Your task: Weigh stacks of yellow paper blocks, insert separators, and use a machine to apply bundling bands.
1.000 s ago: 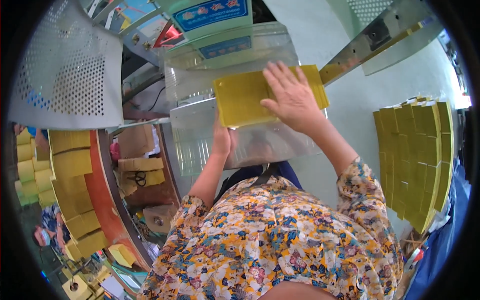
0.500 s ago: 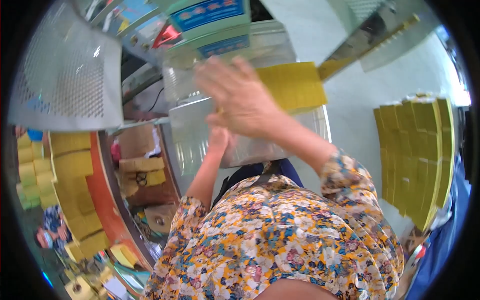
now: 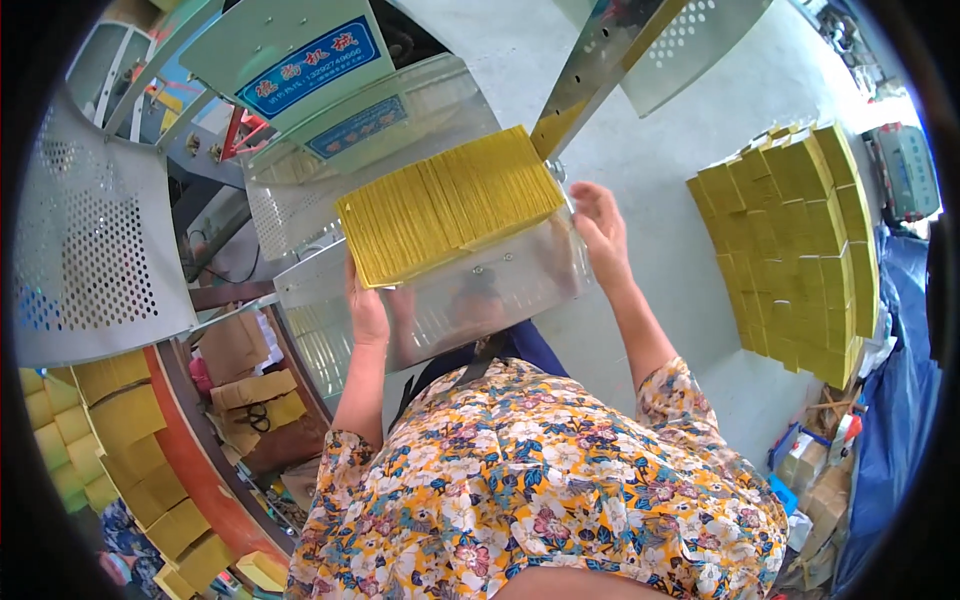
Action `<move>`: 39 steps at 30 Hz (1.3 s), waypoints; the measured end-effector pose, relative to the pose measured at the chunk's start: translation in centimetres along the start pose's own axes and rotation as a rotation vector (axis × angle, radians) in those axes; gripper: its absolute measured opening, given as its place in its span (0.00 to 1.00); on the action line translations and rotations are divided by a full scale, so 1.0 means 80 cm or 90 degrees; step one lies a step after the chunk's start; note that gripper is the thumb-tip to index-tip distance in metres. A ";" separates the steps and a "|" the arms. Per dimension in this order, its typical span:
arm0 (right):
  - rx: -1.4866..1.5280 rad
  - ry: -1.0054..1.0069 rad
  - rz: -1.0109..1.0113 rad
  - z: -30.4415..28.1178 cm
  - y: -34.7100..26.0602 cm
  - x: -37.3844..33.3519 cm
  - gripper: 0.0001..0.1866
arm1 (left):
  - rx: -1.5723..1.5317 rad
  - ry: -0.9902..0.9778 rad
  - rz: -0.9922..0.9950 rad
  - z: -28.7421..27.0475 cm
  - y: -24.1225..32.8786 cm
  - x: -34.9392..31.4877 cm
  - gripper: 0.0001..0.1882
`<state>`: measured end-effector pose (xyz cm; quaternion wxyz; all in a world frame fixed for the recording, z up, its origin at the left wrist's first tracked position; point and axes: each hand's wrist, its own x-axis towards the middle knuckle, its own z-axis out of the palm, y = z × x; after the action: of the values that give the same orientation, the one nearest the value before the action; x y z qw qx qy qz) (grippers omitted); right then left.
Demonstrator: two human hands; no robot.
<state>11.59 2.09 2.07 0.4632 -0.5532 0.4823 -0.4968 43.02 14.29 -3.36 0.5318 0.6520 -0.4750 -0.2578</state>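
A long block of yellow paper sheets (image 3: 450, 205), packed side by side on edge, lies across the shiny metal tray (image 3: 480, 290) of a machine in front of me. My left hand (image 3: 367, 315) is at the block's left end, its fingers mostly hidden by the paper. Just off the block's right end is my right hand (image 3: 603, 235), fingers apart and slightly bent, holding nothing. Both hands are mirrored faintly in the polished metal.
Behind the tray stands a pale green machine panel (image 3: 290, 40) with a blue label. A perforated metal guard (image 3: 100, 230) is at left, a slanted metal arm (image 3: 600, 75) at far right. Yellow paper stacks (image 3: 790, 250) stand on the right floor; more paper piles (image 3: 150, 460) sit lower left.
My hands were together, blurred, in front of the block's left part. Now they have parted to its two ends, and the whole block shows. The view has also turned.
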 end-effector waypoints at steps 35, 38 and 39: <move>0.122 -0.209 0.338 0.045 0.033 -0.018 0.21 | -0.143 -0.006 -0.307 -0.067 0.020 -0.076 0.28; 0.131 -0.199 0.328 0.056 0.034 -0.024 0.21 | -0.128 0.007 -0.281 -0.063 0.032 -0.076 0.28; 0.128 -0.198 0.328 0.056 0.031 -0.025 0.21 | -0.130 0.012 -0.282 -0.061 0.032 -0.077 0.28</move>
<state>15.82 3.94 -0.95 0.6943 -0.4333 0.4787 -0.3179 43.69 22.02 -0.51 0.5300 0.6852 -0.2871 -0.4088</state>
